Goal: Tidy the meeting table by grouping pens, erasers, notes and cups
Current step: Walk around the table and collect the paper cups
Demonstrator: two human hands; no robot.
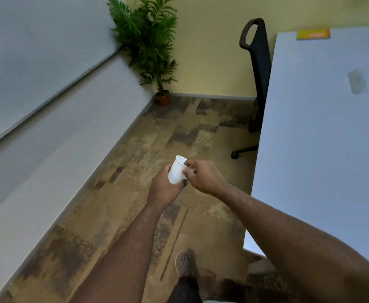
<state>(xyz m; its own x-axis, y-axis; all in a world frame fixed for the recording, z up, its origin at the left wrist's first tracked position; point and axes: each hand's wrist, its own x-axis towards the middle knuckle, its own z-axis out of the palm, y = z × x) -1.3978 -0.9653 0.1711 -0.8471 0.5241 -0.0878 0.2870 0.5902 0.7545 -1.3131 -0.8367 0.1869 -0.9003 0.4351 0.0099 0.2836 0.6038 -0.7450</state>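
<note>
Head view, nearest first: two bare forearms reach forward over a patterned brown floor (135, 149), and one foot in a perforated grey shoe (183, 263) stands below them. One white cup (177, 170) is held in the air between the hands, over the floor and left of the table, tilted so its open mouth faces up and away. The left hand (163, 184) cups it from below and behind, fingers wrapped round the lower wall. The right hand (203, 177) pinches the cup's upper side near the rim with thumb and fingertips.

To the right runs one pale grey table (323, 149), its top largely bare. On it, well away from the hands, lies one faint grey rectangular patch (357, 82), too blurred to identify, and at the far edge one yellow and orange flat item (313, 34), possibly a pad of notes.

Beyond the table's far left corner stands one black office chair (256, 68), its wheeled base showing on the floor. On the left a pale grey wall (48, 106) runs back to a yellow wall (212, 51). In that corner stands one green plant (146, 40) in a brown pot.
</note>
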